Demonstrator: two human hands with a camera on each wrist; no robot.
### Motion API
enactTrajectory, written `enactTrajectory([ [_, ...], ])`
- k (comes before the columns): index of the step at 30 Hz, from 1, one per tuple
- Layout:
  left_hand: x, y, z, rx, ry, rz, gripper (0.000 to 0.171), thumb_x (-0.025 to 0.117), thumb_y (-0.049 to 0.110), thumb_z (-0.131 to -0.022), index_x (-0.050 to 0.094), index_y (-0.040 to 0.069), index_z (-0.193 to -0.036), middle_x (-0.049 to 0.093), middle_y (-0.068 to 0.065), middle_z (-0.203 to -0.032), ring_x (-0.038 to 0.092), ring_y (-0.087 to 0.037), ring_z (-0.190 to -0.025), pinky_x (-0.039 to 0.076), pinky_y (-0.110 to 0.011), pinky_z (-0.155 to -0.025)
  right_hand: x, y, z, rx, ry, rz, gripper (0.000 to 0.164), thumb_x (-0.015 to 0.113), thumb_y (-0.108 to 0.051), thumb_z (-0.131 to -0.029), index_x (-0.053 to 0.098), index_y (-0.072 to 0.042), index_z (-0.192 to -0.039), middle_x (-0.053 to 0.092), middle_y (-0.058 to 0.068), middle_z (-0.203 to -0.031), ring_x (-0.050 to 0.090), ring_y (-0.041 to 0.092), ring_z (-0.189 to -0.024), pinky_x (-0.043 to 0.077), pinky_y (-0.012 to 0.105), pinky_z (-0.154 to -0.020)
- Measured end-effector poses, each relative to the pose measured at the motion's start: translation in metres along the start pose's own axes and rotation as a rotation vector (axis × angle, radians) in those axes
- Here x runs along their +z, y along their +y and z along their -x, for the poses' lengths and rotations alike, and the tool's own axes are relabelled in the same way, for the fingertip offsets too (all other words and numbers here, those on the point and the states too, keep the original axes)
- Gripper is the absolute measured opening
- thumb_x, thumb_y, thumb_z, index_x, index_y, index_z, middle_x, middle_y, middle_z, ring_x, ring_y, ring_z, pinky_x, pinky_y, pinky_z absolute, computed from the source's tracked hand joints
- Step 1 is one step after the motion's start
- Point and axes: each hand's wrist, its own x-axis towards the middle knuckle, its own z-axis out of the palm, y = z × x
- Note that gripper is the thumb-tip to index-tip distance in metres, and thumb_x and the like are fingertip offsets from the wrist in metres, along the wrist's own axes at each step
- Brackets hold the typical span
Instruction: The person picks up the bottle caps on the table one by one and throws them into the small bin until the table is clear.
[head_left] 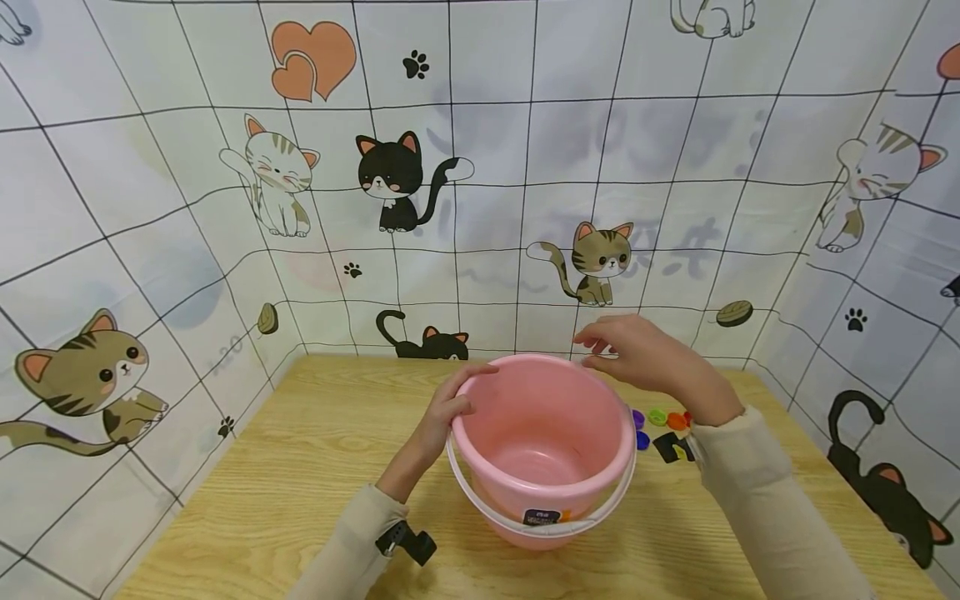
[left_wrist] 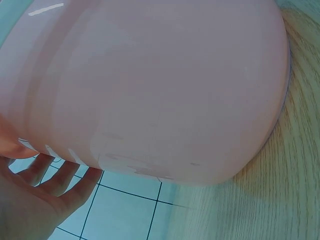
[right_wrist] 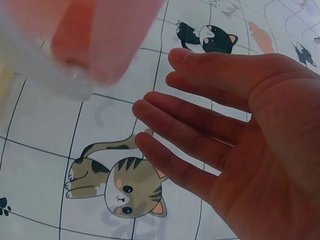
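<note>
A pink plastic bucket (head_left: 543, 433) stands upright on the wooden table, its open top showing a bare inside. Its white handle (head_left: 540, 528) hangs down across the front, over a dark label. My left hand (head_left: 442, 417) grips the rim on the left side. In the left wrist view, the fingers of that hand (left_wrist: 45, 195) lie along the outer wall of the bucket (left_wrist: 165, 90). Just beyond the rim at the back right, my right hand (head_left: 637, 354) hovers with nothing in it. The right wrist view shows its fingers (right_wrist: 185, 130) loosely extended, apart from the bucket (right_wrist: 120, 40).
Right of the bucket, several small coloured pieces lie on the wooden table (head_left: 300, 475), among them a green one (head_left: 657, 417) and an orange one (head_left: 677, 422). A black and yellow piece (head_left: 670, 447) lies nearer. A cat-print sheet (head_left: 495, 225) encloses the back and sides.
</note>
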Motion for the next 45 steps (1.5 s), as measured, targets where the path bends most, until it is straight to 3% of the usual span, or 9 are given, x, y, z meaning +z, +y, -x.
enactTrajectory([
  [6, 0.000, 0.001, 0.001, -0.001, -0.004, -0.002, 0.064, 0.045, 0.012, -0.081, 0.058, 0.014, -0.144, 0.050, -0.011, -0.151, 0.061, -0.037, -0.114, 0.059, -0.042, -0.083, 0.002, 0.014, 0.011, 0.045, -0.007, 0.010, 0.028, 0.072, -0.016, -0.095, 0.072, -0.002, -0.120, 0.075, 0.013, -0.115, 0.073, 0.026, -0.099, 0.061, 0.045, -0.086],
  [12, 0.000, 0.001, 0.001, 0.004, -0.001, -0.008, 0.064, 0.045, 0.013, -0.081, 0.058, 0.015, -0.143, 0.051, -0.011, -0.151, 0.060, -0.035, -0.116, 0.059, -0.039, -0.084, 0.008, 0.025, 0.023, 0.080, -0.019, 0.001, 0.029, 0.072, -0.016, -0.095, 0.072, -0.002, -0.121, 0.076, 0.013, -0.113, 0.072, 0.027, -0.099, 0.061, 0.046, -0.086],
  [21, 0.000, -0.001, 0.000, 0.005, 0.005, -0.005, 0.064, 0.044, 0.012, -0.081, 0.058, 0.014, -0.143, 0.053, -0.011, -0.148, 0.060, -0.032, -0.116, 0.058, -0.036, -0.085, 0.035, 0.045, 0.039, 0.113, -0.045, -0.064, 0.027, 0.071, -0.015, -0.096, 0.072, -0.002, -0.120, 0.075, 0.014, -0.112, 0.072, 0.027, -0.099, 0.061, 0.046, -0.085],
  [30, 0.000, 0.000, 0.000, 0.011, -0.002, 0.001, 0.063, 0.045, 0.011, -0.081, 0.058, 0.015, -0.143, 0.052, -0.011, -0.149, 0.062, -0.038, -0.112, 0.060, -0.045, -0.082, 0.055, 0.060, 0.053, 0.107, -0.004, -0.106, 0.023, 0.069, -0.015, -0.097, 0.073, -0.003, -0.116, 0.075, 0.016, -0.110, 0.073, 0.028, -0.096, 0.061, 0.049, -0.084],
  [38, 0.000, 0.000, -0.001, 0.011, 0.000, 0.015, 0.064, 0.045, 0.010, -0.080, 0.057, 0.011, -0.143, 0.052, -0.015, -0.149, 0.060, -0.036, -0.113, 0.058, -0.034, -0.082, 0.077, 0.072, 0.066, 0.128, 0.020, -0.127, 0.021, 0.068, -0.010, -0.096, 0.074, -0.003, -0.114, 0.076, 0.013, -0.108, 0.072, 0.030, -0.097, 0.061, 0.047, -0.081],
  [45, 0.000, 0.000, 0.000, 0.012, 0.004, 0.007, 0.065, 0.044, 0.010, -0.080, 0.057, 0.012, -0.143, 0.052, -0.015, -0.149, 0.060, -0.036, -0.114, 0.058, -0.036, -0.083, 0.099, 0.081, 0.074, 0.146, 0.055, -0.130, 0.019, 0.070, -0.012, -0.094, 0.076, -0.006, -0.111, 0.076, 0.009, -0.106, 0.072, 0.032, -0.098, 0.060, 0.050, -0.082],
])
